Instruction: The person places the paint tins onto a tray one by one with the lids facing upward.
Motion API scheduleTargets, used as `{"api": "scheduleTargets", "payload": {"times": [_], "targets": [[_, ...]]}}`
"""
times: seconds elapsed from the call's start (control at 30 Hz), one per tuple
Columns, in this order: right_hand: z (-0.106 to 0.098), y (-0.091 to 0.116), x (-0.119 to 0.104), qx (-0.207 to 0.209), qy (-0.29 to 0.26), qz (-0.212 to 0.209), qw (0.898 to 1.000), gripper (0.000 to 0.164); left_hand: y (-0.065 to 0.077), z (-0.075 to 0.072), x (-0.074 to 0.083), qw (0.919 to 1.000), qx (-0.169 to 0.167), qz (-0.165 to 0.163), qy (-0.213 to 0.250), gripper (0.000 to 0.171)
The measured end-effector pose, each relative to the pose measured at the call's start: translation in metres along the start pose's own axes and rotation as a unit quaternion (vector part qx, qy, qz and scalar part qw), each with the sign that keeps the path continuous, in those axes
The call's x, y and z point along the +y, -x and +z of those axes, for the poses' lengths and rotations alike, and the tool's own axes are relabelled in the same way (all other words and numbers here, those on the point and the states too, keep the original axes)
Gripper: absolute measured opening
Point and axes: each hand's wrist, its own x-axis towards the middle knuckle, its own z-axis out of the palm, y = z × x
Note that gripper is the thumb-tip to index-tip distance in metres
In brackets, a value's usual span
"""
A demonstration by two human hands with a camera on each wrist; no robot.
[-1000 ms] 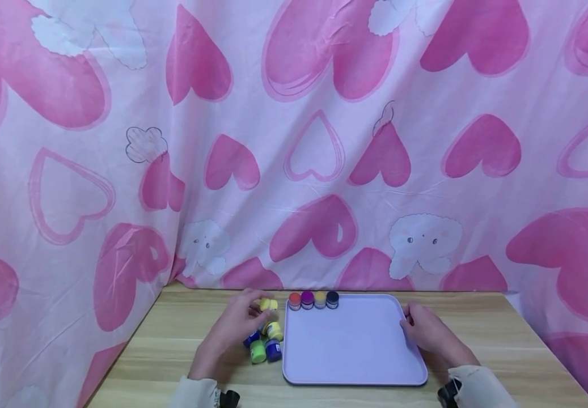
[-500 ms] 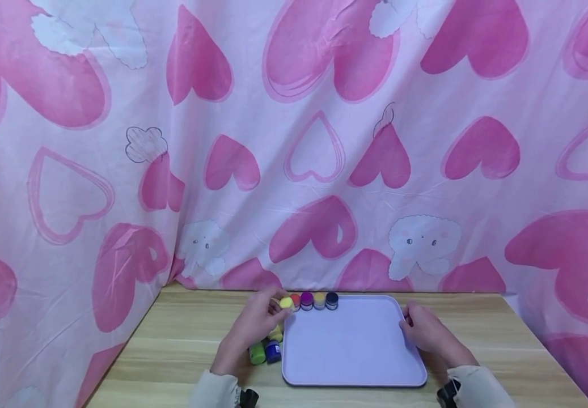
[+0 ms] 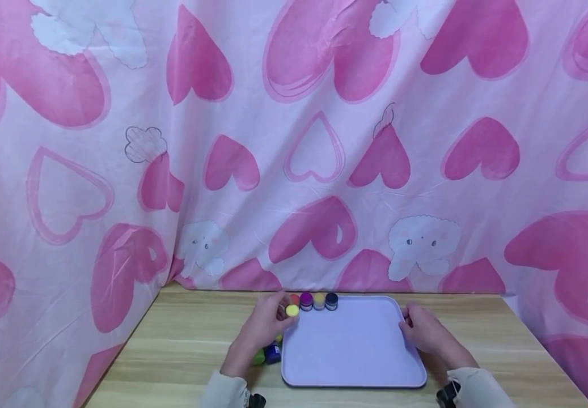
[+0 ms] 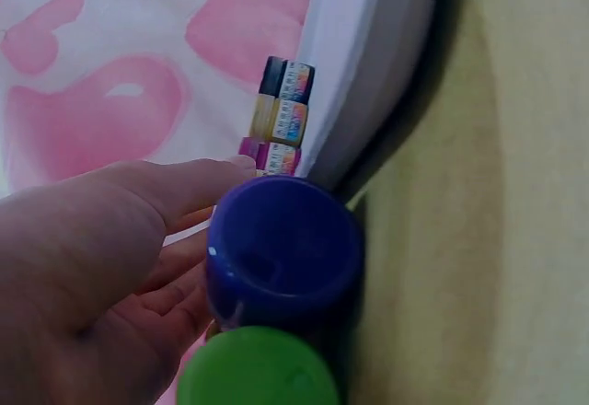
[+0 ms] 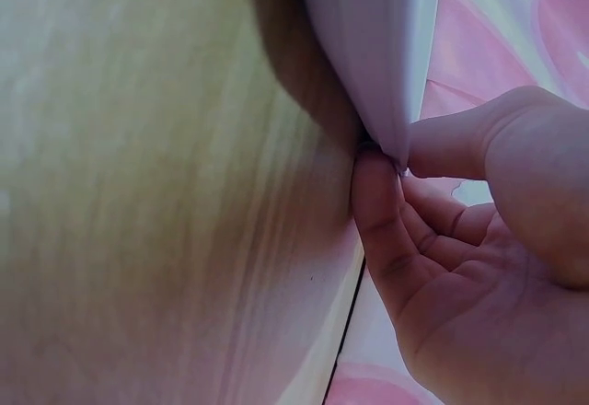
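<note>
Presently, fingers of the left hand [image 3: 265,322] pinch a yellow jar [image 3: 292,310] at the left rim of the tray [image 3: 352,345]; those of the right hand [image 3: 423,330] clamp its right rim, bracing that should favour level placement.

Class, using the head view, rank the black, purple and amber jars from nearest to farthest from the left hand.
1. Purple jar, leftmost of the three.
2. Amber jar, in the middle.
3. Black jar, at the row's right end.
</note>
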Motion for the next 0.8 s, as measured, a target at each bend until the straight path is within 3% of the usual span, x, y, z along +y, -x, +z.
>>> {"api": "scheduleTargets", "payload": {"times": [0.57,0.8], "targets": [[-0.001,0.001,-0.001,0.005,0.004,-0.006,1.000,0.012,-0.004,0.008,-0.003,0.9998,0.017,-0.004,-0.008,0.029],[0.000,0.001,0.000,0.006,0.006,-0.011,1.000,0.010,0.000,-0.004,-0.004,0.9997,0.019,-0.012,0.005,0.026]]}}
